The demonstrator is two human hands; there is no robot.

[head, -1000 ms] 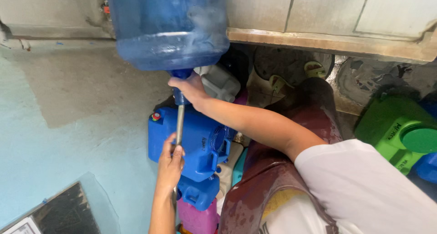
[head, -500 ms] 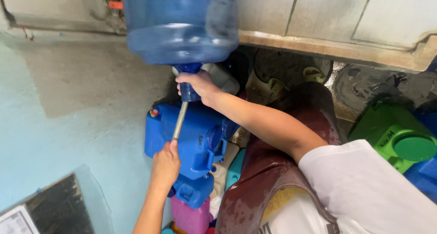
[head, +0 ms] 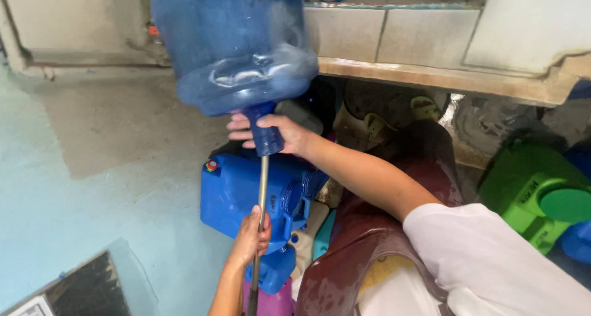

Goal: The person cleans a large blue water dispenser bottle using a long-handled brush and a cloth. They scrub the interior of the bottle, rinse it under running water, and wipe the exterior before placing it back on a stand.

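A large blue water bottle [head: 231,42] hangs upside down, its neck pointing down. My right hand [head: 274,134] is closed around that neck. A thin metal rod [head: 261,193] runs from the neck straight down. My left hand [head: 251,236] grips the rod lower down, in front of a blue plastic jerrycan [head: 231,199] with a small red cap. A little water is visible inside the bottle near its shoulder.
A second blue container and a pink one [head: 274,294] sit below the jerrycan. A green container [head: 529,190] stands at the right under a tiled ledge [head: 431,76]. A wet brown apron [head: 363,248] covers my lap. Pale concrete floor [head: 92,168] lies to the left.
The view has shifted so the bottle and both hands sit more to the right and lower. My hands keep their grips on the neck and the rod.
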